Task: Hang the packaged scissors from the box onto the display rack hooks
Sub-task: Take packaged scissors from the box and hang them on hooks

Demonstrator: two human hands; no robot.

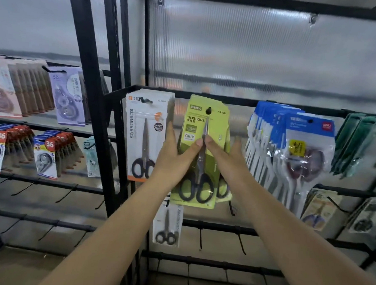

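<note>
Both hands (175,157) (223,157) grip the green scissors pack (194,164) — black rack (117,138), ribbed translucent panel (253,47) behind.

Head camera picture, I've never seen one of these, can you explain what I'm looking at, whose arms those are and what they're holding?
There is no machine here. The single picture comes from a camera worn on a person's head, looking forward and down, so the two bare arms are the wearer's own. They face a black display rack with rows of hooks. The left hand and right hand hold a green scissors pack from both sides, thumbs on its front. The hook already passes through the pack's hole, and more green packs hang behind it. A white scissors pack hangs to the left, blue packs to the right, and a smaller pack below. Many lower hooks are bare. The box is not in view.
</note>
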